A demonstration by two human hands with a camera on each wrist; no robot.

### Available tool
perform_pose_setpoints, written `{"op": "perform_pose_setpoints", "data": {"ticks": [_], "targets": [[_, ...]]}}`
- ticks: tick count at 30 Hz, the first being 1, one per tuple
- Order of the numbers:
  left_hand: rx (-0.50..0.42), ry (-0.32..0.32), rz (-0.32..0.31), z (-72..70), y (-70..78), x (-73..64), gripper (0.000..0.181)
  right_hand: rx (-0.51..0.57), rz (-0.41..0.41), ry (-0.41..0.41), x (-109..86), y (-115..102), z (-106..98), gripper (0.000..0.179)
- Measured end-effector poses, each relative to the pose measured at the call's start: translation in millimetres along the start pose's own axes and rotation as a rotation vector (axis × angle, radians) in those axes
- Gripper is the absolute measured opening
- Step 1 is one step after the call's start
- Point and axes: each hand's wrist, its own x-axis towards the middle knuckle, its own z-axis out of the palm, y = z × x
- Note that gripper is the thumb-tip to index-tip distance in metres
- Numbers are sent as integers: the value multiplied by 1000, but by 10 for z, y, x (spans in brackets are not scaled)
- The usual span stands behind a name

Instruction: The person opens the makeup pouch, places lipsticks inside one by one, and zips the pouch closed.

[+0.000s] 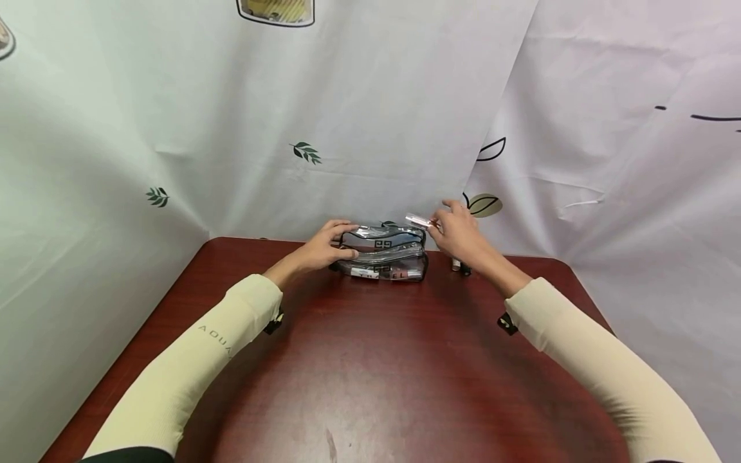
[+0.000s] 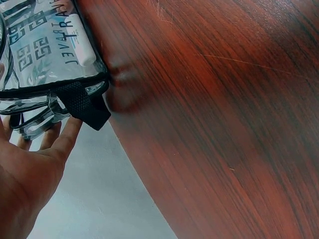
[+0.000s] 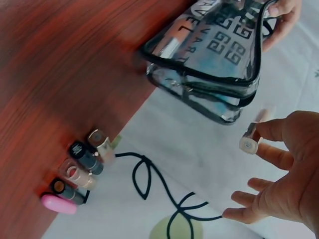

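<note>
A clear pouch (image 1: 382, 257) with black piping and TRAVEL lettering stands at the table's far edge, small tubes visible inside. My left hand (image 1: 325, 246) holds its left end, thumb at the front and fingers toward the back. In the left wrist view, the pouch (image 2: 42, 55) partly hides the fingers of that hand (image 2: 30, 169). Between thumb and index finger, my right hand (image 1: 460, 235) pinches a slim lip gloss tube (image 1: 418, 220) just above the pouch's right end. In the right wrist view, the tube's round end (image 3: 248, 145) faces the camera; the other fingers are spread.
Several small cosmetics, among them a dark-capped tube (image 3: 85, 157) and a pink item (image 3: 59, 204), line the far table edge right of the pouch. A white printed cloth (image 1: 370, 116) hangs directly behind the dark red table (image 1: 370, 373).
</note>
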Motion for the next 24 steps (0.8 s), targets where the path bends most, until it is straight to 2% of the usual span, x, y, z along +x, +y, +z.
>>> {"op": "perform_pose_setpoints", "data": {"ticks": [13, 19, 24], "targets": [[-7, 0, -2, 2, -7, -10, 76, 20, -59, -3, 36, -242, 95, 27], [4, 5, -2, -2, 4, -9, 77, -2, -93, -7, 90, -404, 160, 26], [10, 5, 6, 7, 5, -7, 77, -4, -107, -39, 98, -505, 229, 26]]}}
